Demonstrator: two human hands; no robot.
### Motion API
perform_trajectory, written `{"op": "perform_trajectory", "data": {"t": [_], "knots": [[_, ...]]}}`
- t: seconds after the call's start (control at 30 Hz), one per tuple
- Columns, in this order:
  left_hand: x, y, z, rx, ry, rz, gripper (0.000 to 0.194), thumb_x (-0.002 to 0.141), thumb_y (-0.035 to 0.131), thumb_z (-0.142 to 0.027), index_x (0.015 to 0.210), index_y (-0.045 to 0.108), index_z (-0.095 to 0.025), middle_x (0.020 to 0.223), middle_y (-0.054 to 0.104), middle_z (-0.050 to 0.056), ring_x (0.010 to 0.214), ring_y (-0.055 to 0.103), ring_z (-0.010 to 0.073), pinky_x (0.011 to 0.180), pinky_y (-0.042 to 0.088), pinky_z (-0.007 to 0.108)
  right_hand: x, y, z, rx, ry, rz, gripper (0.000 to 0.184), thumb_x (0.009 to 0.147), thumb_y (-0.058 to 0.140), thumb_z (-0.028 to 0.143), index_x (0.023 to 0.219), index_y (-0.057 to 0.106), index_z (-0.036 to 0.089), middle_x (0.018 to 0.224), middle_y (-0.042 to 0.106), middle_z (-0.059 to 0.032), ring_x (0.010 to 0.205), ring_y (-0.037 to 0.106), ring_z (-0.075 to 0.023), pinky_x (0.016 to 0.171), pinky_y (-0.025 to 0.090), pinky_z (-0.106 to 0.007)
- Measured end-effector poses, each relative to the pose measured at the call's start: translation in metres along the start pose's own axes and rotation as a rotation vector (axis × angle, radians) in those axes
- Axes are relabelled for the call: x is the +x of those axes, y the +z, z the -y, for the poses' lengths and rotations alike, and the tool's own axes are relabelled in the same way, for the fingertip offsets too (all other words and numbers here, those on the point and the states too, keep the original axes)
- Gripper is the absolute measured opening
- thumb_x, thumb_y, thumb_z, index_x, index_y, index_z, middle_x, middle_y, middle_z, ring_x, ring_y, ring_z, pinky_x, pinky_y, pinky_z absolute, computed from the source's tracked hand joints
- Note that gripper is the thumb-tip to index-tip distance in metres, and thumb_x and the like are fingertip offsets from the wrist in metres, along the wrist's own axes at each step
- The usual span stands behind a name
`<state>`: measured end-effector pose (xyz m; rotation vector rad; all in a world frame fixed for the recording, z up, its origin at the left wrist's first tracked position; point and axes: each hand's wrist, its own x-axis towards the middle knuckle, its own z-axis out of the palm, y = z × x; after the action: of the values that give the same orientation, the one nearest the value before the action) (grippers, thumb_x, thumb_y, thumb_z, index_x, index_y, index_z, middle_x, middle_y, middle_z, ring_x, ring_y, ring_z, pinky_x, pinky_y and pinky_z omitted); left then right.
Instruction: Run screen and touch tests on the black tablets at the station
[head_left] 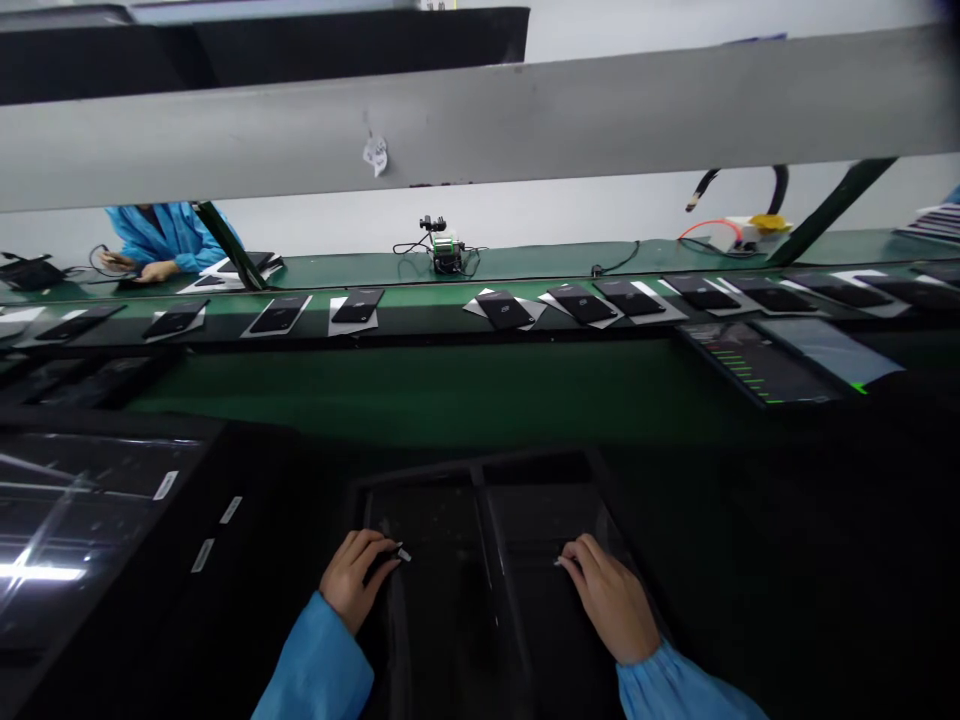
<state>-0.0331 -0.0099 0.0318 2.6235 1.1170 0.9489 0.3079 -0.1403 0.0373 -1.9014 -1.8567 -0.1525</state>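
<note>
My left hand [358, 580] is closed in a pinch, a small white tab [403, 553] showing at its fingertips. On the other side my right hand [611, 600] pinches too, and a tiny whitish tab [558, 562] pokes out past the finger and thumb. Both hands are over a dark, shiny panel [442, 620] with a lighter strip [495, 560] running down its middle. Whether the tabs are fixed to the panel surface I cannot tell. Blue sleeves cover both forearms.
A glossy black panel [90, 500] with white labels lies at left. Several dark flat devices on white sheets, such as one device [358, 306], line the belt [420, 336] ahead. A tray [765, 365] stands at right. A co-worker's blue sleeve [191, 235] shows beyond, beneath a grey beam [465, 125].
</note>
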Motion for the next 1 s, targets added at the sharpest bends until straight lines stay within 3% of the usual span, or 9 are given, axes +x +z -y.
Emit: {"op": "perform_trajectory", "data": {"t": [0.5,0.73,1.0], "knots": [[0.007,0.006,-0.013,0.197,0.050,-0.035,0.017,0.091,0.050,-0.029,0.082,0.063,-0.024,0.082,0.065,-0.001,0.079,0.057,0.0164,0.065,0.044,0.027,-0.003,-0.002,-0.002,0.069,0.013,-0.010,0.027,0.098,0.032,0.032,0.082,0.051,0.023,0.073,0.058,0.0008,0.060,0.061,-0.0113,0.055,0.046,-0.023],[0.007,0.011,-0.025,0.315,-0.015,-0.042,0.016,0.092,0.047,-0.025,0.082,0.059,-0.024,0.077,0.064,-0.002,0.079,0.056,0.0182,0.065,0.037,0.031,-0.007,0.000,-0.005,0.115,0.027,-0.002,0.023,0.097,0.036,0.033,0.084,0.051,0.023,0.074,0.059,0.0012,0.062,0.061,-0.0115,0.057,0.047,-0.023],[-0.007,0.020,-0.024,0.296,-0.041,-0.072,0.013,0.091,0.047,-0.024,0.082,0.055,-0.022,0.077,0.062,-0.001,0.077,0.057,0.0187,0.063,0.042,0.030,-0.003,0.000,-0.003,0.125,0.037,-0.035,0.028,0.098,0.032,0.035,0.081,0.051,0.024,0.072,0.059,0.0012,0.061,0.061,-0.0123,0.057,0.047,-0.024]]}}
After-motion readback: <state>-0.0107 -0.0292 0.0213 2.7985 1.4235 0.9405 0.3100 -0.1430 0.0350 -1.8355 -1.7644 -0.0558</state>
